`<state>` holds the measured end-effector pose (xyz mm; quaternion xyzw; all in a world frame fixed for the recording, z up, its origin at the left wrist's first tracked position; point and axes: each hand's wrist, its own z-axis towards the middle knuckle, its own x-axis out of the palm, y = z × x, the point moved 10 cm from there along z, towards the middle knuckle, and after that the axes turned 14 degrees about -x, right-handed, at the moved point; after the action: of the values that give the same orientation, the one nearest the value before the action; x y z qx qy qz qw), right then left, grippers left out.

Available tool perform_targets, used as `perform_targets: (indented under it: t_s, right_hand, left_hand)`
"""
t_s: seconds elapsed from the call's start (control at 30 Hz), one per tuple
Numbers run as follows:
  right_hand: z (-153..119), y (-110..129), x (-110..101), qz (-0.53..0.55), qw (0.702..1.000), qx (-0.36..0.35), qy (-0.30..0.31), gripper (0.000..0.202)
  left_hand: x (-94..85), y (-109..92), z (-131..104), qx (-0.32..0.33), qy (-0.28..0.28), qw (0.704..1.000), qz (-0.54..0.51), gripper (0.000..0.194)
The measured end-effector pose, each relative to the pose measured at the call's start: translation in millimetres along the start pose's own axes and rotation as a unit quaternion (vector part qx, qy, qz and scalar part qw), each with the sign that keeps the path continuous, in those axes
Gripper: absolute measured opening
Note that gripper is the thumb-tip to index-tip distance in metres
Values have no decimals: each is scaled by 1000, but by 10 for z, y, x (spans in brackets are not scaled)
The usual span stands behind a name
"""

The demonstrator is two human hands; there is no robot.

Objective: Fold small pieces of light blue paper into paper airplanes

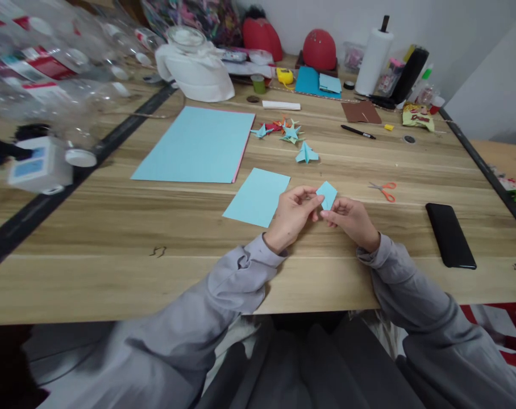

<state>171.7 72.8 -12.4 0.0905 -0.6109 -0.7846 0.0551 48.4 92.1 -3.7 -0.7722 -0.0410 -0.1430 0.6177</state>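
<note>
Between my two hands, just above the table, is a small folded piece of light blue paper (327, 192) with a kite-like outline. My left hand (292, 211) pinches its left edge, thumb on top. At its lower right side, my right hand (352, 218) grips it between thumb and fingers. A light blue paper sheet (257, 197) lies flat beside my left hand. Beyond my hands rests a folded blue paper plane (306, 153), close to a cluster of small folded paper figures (290, 132) in blue, red and orange.
A larger stack of blue paper (198, 145) lies at left. Orange-handled scissors (385, 191), a black phone (450, 235) and a black pen (358, 132) are on the right. Plastic bottles (57, 85) crowd the far left. A paper towel roll (374, 61) stands at the back.
</note>
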Motion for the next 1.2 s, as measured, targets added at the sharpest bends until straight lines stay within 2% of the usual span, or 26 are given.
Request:
perform_targets:
  t_s: [0.13,0.2,0.4,0.67,0.9,1.2]
  right_hand:
    - [32,101,-159,40,995,-50,-79,47]
    - [38,125,-206,47,992,-67,-95,47]
    - [35,151,-260,45,990,-82,-109,39]
    - [29,102,-197,100,987,-64,-108,34]
    - [7,111,-230,73,988,-67,-122,20]
    - [-13,106,-252,85,984,-64,-140,14]
  left_hand:
    - [52,20,-16,-2,23,999,26,32]
    - [81,47,-18,-9,37,999,25,33]
    - [111,70,-14,-13,48,998,31,29]
    - [70,59,-31,-18,18,1000,17,24]
    - [79,76,-16,-32,21,999,-17,14]
    - [79,102,-9,-56,27,998,-27,14]
